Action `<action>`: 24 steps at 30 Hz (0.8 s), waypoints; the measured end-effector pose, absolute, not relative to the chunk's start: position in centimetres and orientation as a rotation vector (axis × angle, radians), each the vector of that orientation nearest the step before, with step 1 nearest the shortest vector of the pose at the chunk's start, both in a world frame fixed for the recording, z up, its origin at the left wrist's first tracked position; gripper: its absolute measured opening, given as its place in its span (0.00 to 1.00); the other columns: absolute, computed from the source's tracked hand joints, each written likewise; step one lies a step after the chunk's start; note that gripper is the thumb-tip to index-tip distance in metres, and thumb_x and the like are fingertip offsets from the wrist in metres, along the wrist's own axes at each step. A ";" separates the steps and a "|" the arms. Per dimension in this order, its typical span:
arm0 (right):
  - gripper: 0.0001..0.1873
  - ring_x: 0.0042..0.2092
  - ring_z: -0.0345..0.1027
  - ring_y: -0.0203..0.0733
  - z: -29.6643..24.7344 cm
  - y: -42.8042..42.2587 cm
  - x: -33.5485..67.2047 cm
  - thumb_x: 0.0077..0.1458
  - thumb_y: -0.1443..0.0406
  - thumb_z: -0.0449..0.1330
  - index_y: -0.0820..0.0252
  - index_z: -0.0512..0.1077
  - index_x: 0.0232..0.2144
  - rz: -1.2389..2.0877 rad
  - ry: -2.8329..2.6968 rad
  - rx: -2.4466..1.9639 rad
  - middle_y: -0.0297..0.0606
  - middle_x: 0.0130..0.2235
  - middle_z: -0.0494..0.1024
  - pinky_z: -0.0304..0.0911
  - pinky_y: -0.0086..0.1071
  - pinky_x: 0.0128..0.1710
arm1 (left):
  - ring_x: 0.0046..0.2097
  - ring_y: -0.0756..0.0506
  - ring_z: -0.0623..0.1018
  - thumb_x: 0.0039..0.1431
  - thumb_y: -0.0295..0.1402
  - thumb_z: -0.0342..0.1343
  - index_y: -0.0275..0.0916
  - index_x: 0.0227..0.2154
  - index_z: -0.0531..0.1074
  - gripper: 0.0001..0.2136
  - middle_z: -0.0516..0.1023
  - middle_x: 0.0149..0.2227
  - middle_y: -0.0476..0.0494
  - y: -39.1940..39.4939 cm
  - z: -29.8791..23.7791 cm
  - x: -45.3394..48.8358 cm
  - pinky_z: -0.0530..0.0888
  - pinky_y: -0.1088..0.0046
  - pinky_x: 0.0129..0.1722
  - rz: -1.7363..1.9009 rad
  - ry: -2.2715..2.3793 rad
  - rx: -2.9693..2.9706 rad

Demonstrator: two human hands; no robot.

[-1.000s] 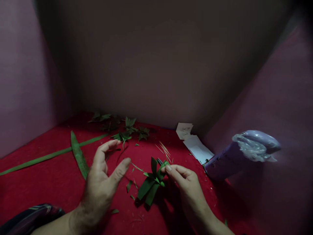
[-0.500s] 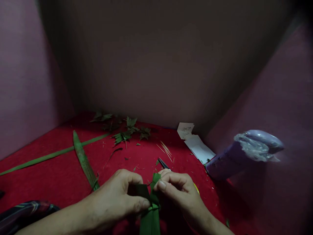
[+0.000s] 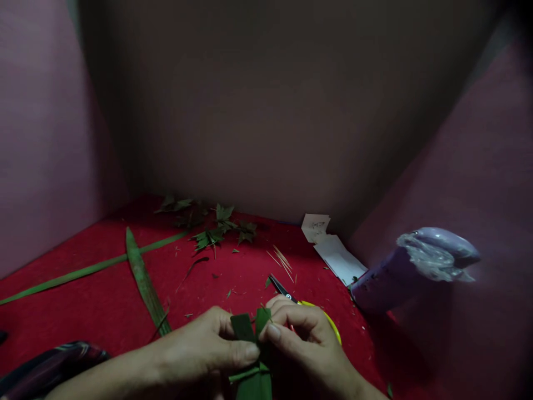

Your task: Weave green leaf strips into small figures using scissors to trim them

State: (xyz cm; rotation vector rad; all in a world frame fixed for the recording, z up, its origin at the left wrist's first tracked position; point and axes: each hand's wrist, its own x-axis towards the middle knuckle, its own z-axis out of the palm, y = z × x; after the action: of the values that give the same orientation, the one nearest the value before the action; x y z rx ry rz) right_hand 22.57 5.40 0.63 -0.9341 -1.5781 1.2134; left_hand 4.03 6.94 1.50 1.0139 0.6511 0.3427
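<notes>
Both hands meet low in the middle over a red cloth (image 3: pixel 83 300). My left hand (image 3: pixel 204 353) is closed, thumb and fingers pinching a folded green leaf piece (image 3: pixel 250 355). My right hand (image 3: pixel 303 339) is closed on the same leaf piece from the right, thumb pressed against its upper folds. The leaf's long strips run down out of view between my wrists. Just behind my right hand lie scissors (image 3: pixel 300 300) with a dark blade and yellow handle, partly hidden by the fingers.
A long green leaf (image 3: pixel 144 283) and a thin leaf strip (image 3: pixel 83 272) lie at left. Cut leaf scraps (image 3: pixel 216 230) sit at the back, thin sticks (image 3: pixel 283 258) mid-right, white papers (image 3: pixel 333 250), and a purple object with crumpled plastic (image 3: pixel 412 261) at right. Walls enclose the space.
My left hand, open and apart a second ago, has come in and closed on the leaf piece. Both hands drew the leaf nearer to me, uncovering the scissors behind.
</notes>
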 end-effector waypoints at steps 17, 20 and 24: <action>0.08 0.40 0.67 0.40 0.3 4.8 22.1 0.53 0.65 0.58 0.58 0.77 0.27 1.048 -1.574 -1.066 0.40 0.38 0.72 0.62 0.31 0.38 | 0.15 0.55 0.63 0.40 0.41 0.63 0.31 0.26 0.74 0.16 0.67 0.14 0.52 6.5 0.4 5.0 0.61 0.80 0.15 0.722 1.016 0.995; 0.09 0.36 0.66 0.38 0.0 5.1 22.2 0.53 0.65 0.57 0.58 0.76 0.25 0.942 -1.586 -1.158 0.37 0.33 0.71 0.60 0.30 0.36 | 0.16 0.55 0.64 0.40 0.41 0.63 0.31 0.24 0.73 0.15 0.67 0.15 0.52 6.5 0.6 5.0 0.60 0.80 0.15 0.756 1.055 1.010; 0.11 0.29 0.61 0.36 -0.6 5.1 22.0 0.54 0.64 0.57 0.60 0.76 0.23 0.913 -1.655 -1.229 0.34 0.24 0.67 0.57 0.29 0.29 | 0.16 0.55 0.63 0.39 0.42 0.63 0.31 0.22 0.72 0.16 0.66 0.15 0.53 6.4 0.7 5.1 0.58 0.81 0.15 0.761 1.064 0.991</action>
State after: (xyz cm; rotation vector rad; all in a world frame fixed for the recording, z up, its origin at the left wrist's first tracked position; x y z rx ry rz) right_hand 21.98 5.11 -0.55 -1.2285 -1.6550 0.9131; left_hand 5.11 6.36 0.74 0.9911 1.0642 0.7613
